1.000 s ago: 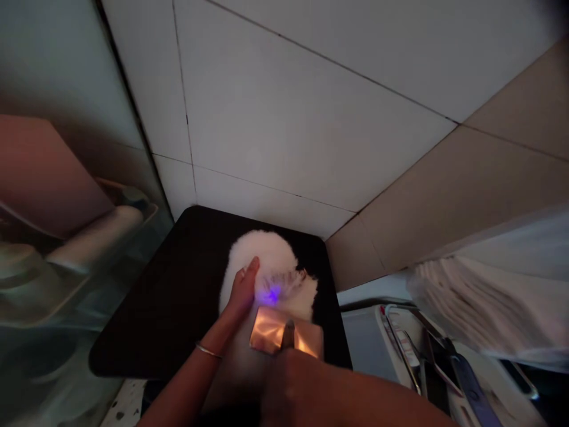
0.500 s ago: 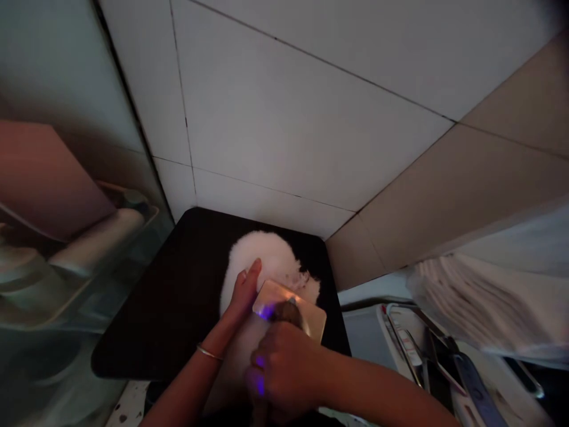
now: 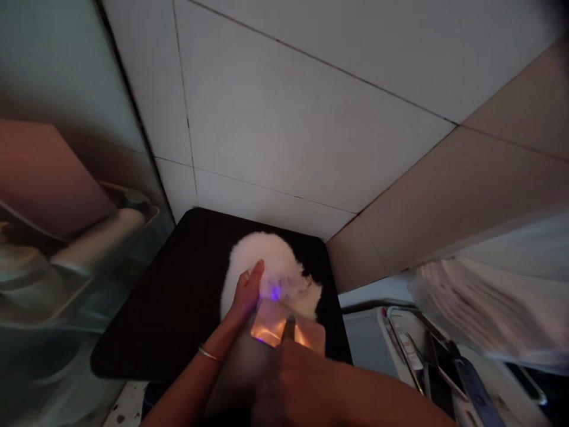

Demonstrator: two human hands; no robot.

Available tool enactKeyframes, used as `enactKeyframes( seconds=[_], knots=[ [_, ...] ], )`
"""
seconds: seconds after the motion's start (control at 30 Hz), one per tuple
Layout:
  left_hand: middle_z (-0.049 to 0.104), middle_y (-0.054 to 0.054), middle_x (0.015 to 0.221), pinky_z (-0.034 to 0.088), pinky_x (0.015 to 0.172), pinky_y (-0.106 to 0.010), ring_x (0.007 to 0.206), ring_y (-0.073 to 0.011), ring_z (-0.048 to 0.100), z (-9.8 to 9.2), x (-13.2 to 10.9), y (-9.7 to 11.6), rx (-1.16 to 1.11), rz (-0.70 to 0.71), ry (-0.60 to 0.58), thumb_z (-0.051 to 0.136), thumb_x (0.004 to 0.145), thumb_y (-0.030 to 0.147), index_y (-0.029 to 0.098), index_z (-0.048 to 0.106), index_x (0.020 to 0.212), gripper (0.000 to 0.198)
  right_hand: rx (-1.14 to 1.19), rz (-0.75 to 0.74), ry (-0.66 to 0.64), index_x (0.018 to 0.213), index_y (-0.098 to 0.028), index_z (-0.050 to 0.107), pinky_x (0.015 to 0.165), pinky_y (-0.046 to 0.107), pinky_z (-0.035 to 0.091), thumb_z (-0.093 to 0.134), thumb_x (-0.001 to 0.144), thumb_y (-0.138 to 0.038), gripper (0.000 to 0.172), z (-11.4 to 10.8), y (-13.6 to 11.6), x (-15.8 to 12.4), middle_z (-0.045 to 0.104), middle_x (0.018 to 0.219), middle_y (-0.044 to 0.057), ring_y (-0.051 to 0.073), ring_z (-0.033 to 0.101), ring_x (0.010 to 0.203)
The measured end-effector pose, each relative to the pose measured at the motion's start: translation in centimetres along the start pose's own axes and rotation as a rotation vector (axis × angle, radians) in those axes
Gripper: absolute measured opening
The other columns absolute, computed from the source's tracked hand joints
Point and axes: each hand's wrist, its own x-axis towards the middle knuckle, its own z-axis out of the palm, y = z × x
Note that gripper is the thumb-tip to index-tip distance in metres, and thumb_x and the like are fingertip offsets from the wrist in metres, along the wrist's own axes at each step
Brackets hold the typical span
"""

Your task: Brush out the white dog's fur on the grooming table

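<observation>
A white fluffy piece [image 3: 258, 249] lies on a black board [image 3: 178, 284], with a ragged patch along its right side. My left hand [image 3: 249, 292], a thin bangle on its wrist, rests on the fluffy piece with the thumb raised and the fingers curled against it; whether they pinch it is unclear. In my right hand [image 3: 288, 379] is the dark handle of a flat shiny metal plate tool [image 3: 288, 326]. The plate lies over the lower part of the white piece, right of my left hand. A violet light spot falls just above the plate.
White wall tiles [image 3: 275, 107] rise behind the board. At the left, a clear bin [image 3: 80, 284] holds rolls and bottles beside a pink box [image 3: 53, 178]. On the right are a tray [image 3: 409, 332] with tools and a phone-like item, and a stack of folded cloths in plastic [image 3: 480, 308].
My right hand and the plate tool have moved down toward me, uncovering more of the ragged patch. My left hand has shifted very slightly right. The violet spots have moved off my right hand.
</observation>
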Motion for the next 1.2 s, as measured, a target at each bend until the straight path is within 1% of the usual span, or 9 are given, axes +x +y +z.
enactKeyframes(
  seconds=[0.2,0.43,0.57,0.63,0.8,0.9,0.97,1.1,1.2],
  knots=[
    [0.041,0.004,0.053,0.031,0.047,-0.021,0.049,-0.0079,0.035,0.1,-0.5,-0.2,-0.016,0.032,-0.049,0.055,0.08,0.057,0.016,0.047,0.062,0.046,0.063,-0.027,0.032,0.056,-0.021,0.051,0.05,0.023,0.035,0.052,0.087,-0.027,0.032,1.5,-0.8,-3.0,0.047,0.047,-0.004,0.009,0.044,0.046],
    [0.035,0.005,0.05,0.027,0.045,-0.021,0.047,-0.0067,0.032,0.3,-0.2,-0.3,0.045,0.061,-0.079,0.053,0.079,0.059,0.017,0.039,0.058,0.049,-0.025,0.028,0.094,0.062,-0.02,0.052,0.047,0.027,0.03,0.06,0.077,-0.031,0.02,-0.1,0.2,-0.8,0.053,0.054,-0.004,0.011,0.044,0.048],
    [0.041,0.004,0.05,0.029,0.045,-0.021,0.046,-0.0074,0.036,0.1,0.1,-0.3,0.032,0.03,-0.056,0.054,0.079,0.06,0.016,0.045,0.06,0.049,0.055,-0.026,0.042,0.062,-0.019,0.052,0.048,0.023,0.031,0.053,0.082,-0.018,0.02,-0.5,-1.0,-2.5,0.054,0.055,-0.006,0.008,0.043,0.047],
    [0.041,0.004,0.049,0.028,0.044,-0.021,0.045,-0.0075,0.036,0.0,0.2,-0.3,0.031,0.032,-0.033,0.055,0.078,0.059,0.016,0.046,0.06,0.048,0.074,0.029,0.041,0.059,-0.019,0.051,0.05,0.023,0.034,0.052,0.084,-0.022,0.025,-0.6,-1.4,-3.2,0.051,0.051,-0.006,0.008,0.042,0.046],
    [0.047,0.002,0.053,0.034,0.048,-0.021,0.049,-0.0088,0.041,-0.3,0.4,-0.1,-0.018,0.049,-0.037,0.056,0.079,0.056,0.015,0.051,0.063,0.045,-0.01,0.117,0.106,0.062,-0.02,0.054,0.048,0.026,0.032,0.06,0.078,-0.033,0.021,0.6,0.1,-1.3,0.052,0.053,-0.004,0.011,0.042,0.048],
    [0.049,0.002,0.053,0.035,0.048,-0.022,0.048,-0.0094,0.04,-0.4,0.4,-0.1,-0.043,0.036,-0.03,0.057,0.079,0.055,0.015,0.053,0.063,0.043,-0.016,0.005,0.131,0.065,-0.019,0.057,0.045,0.025,0.031,0.056,0.083,-0.031,0.022,2.1,0.5,-0.7,0.053,0.055,-0.004,0.01,0.044,0.05],
    [0.05,0.002,0.053,0.035,0.048,-0.022,0.047,-0.01,0.04,-0.4,0.4,-0.2,-0.06,0.002,-0.038,0.057,0.078,0.056,0.015,0.054,0.065,0.044,-0.004,-0.06,0.132,0.073,-0.019,0.06,0.051,0.022,0.04,0.05,0.09,-0.03,0.023,2.7,-0.1,-1.5,0.058,0.064,-0.003,0.009,0.05,0.056],
    [0.052,0.001,0.056,0.037,0.049,-0.022,0.049,-0.0103,0.044,-0.5,0.3,-0.3,-0.066,-0.01,-0.022,0.059,0.076,0.057,0.014,0.057,0.07,0.043,-0.038,0.009,0.149,0.105,-0.02,0.059,0.077,0.03,0.052,0.05,0.093,-0.037,0.023,2.6,-1.1,-2.8,0.06,0.106,0.006,0.015,0.06,0.089],
    [0.05,0.002,0.054,0.034,0.047,-0.021,0.047,-0.009,0.041,-0.3,0.3,-0.3,-0.053,0.012,-0.036,0.058,0.077,0.057,0.014,0.056,0.068,0.044,-0.081,0.087,0.178,0.094,-0.019,0.061,0.068,0.029,0.051,0.055,0.089,-0.037,0.02,1.8,-0.5,-1.6,0.063,0.089,0.005,0.015,0.06,0.078]
  ],
)
